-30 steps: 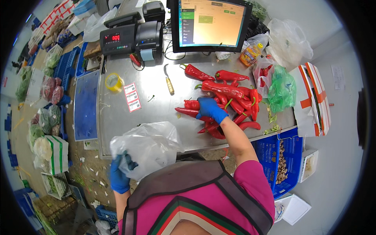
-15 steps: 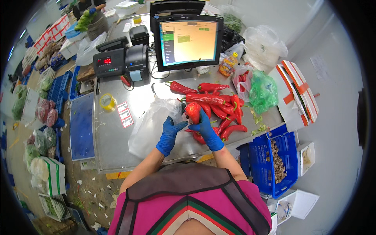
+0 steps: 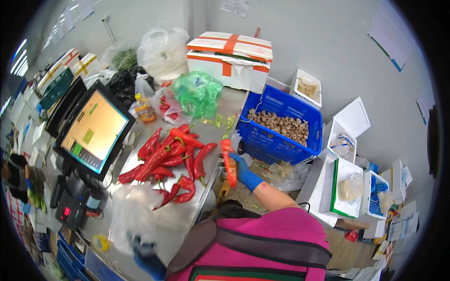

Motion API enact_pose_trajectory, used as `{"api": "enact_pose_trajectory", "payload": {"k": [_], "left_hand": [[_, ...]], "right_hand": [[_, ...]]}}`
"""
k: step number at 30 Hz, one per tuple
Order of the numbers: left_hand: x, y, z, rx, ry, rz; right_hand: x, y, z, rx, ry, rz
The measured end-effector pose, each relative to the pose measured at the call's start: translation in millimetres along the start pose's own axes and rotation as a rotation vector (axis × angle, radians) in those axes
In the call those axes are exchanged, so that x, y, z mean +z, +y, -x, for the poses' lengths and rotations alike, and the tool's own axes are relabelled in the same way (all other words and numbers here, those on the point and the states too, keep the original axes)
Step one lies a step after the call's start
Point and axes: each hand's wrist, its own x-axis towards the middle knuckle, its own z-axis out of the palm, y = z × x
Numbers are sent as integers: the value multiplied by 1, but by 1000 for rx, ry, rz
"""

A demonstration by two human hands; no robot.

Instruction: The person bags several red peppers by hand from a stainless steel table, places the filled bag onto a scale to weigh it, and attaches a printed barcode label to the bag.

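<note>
My right hand (image 3: 245, 172), in a blue glove, holds a long red pepper (image 3: 229, 164) upright off the table's front edge, near the blue crate. My left hand (image 3: 146, 255), also gloved and slightly blurred, is low by the metal table, its fingers closed on the lower edge of a clear white plastic bag (image 3: 133, 213). A loose heap of long red peppers (image 3: 159, 159), some with green stems, lies on the table (image 3: 206, 199) beyond the bag.
A blue crate (image 3: 293, 152) of mushrooms stands right of the table, with white foam boxes (image 3: 344, 185) beyond. A screen (image 3: 96, 131), scale (image 3: 68, 213) and tape roll (image 3: 100, 243) are left. Green (image 3: 199, 93) and white bags, plus a taped foam box (image 3: 229, 70), line the far side.
The view has swung to the right. My right hand has carried the pepper away from the bag and heap, out past the table edge. My left hand stays at the bag.
</note>
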Motion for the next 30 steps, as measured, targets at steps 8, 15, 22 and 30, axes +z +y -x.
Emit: {"api": "enact_pose_trajectory", "payload": {"k": [8,15,22,30], "left_hand": [[26,-14,2,24,358,-45],[34,-11,25,72,556,66],[65,48,102,195,472,388],[28,37,147,169,670,473]], "right_hand": [[-172,-210,-79,-556,526,-99],[-241,-473,-185,-639,65,-280],[-52,-202,-136,449,-168,1071],[138,84,-76,-766,-1279,1522]]}}
